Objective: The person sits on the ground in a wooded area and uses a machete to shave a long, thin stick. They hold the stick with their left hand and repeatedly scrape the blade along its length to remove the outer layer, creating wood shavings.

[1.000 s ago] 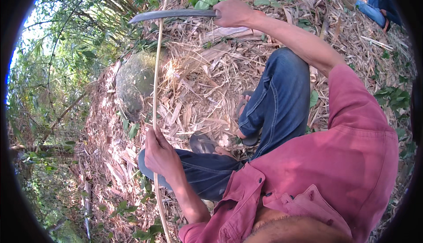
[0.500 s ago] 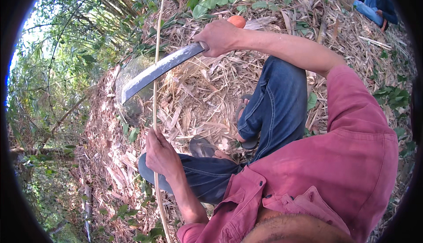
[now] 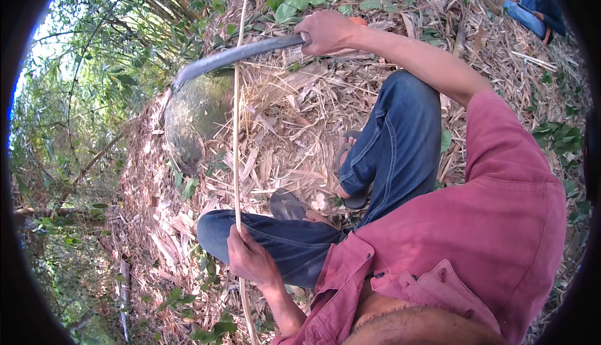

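A long, thin pale strip [image 3: 237, 138], likely split bamboo, runs almost upright through the view. My left hand [image 3: 253, 258] is closed around its lower part, beside my bent left knee. Farther off, my right hand [image 3: 330, 32] grips the handle of a machete [image 3: 250, 51] with a long, slightly curved grey blade. The blade points left and crosses the strip's upper part; whether its edge bites into the strip, I cannot tell. An orange tip [image 3: 359, 21], apparently the handle's end, shows behind my right hand.
A large rounded stone [image 3: 199, 116] sits under the blade's far end. Dry husks and shavings [image 3: 294, 138] litter the ground around my sandalled feet. Green leaves [image 3: 300, 0] lie beyond my right hand, bamboo stands at the left, and another person [image 3: 532, 13] sits at the far right.
My right hand and the machete have moved away from me and slightly right. My left hand has come nearer to me, and the strip has shifted a little right.
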`<state>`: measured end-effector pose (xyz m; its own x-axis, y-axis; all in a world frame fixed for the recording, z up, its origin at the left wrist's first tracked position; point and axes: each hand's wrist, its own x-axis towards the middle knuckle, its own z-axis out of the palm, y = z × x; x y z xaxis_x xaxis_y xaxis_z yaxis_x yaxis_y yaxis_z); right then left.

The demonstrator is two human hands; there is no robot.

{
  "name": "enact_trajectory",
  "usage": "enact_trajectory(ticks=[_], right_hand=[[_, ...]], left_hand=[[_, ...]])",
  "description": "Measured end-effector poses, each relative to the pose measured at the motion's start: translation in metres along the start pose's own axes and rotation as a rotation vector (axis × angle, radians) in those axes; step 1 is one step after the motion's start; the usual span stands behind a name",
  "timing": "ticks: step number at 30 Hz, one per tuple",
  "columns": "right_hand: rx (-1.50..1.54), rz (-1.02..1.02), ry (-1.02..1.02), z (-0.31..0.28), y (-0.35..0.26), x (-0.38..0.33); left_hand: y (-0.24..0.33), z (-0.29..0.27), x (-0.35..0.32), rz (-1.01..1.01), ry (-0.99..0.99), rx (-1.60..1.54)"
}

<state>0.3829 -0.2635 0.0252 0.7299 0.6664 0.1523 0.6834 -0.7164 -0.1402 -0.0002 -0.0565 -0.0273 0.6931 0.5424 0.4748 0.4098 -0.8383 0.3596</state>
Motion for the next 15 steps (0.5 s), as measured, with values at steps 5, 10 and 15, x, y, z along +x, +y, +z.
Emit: enact_trajectory(ticks=[5, 10, 15], right_hand=[[0.085, 0.155, -0.095, 0.01, 0.025, 0.017], [-0.003, 0.175, -0.016, 0.004, 0.034, 0.01], [0.06, 0.104, -0.094, 0.006, 0.023, 0.0]], left_hand=[[-0.018, -0.001, -0.026, 0.023, 0.011, 0.032], [-0.029, -0.001, -0.037, 0.019, -0.011, 0.076], [-0.026, -0.003, -0.041, 0.031, -0.012, 0.074]])
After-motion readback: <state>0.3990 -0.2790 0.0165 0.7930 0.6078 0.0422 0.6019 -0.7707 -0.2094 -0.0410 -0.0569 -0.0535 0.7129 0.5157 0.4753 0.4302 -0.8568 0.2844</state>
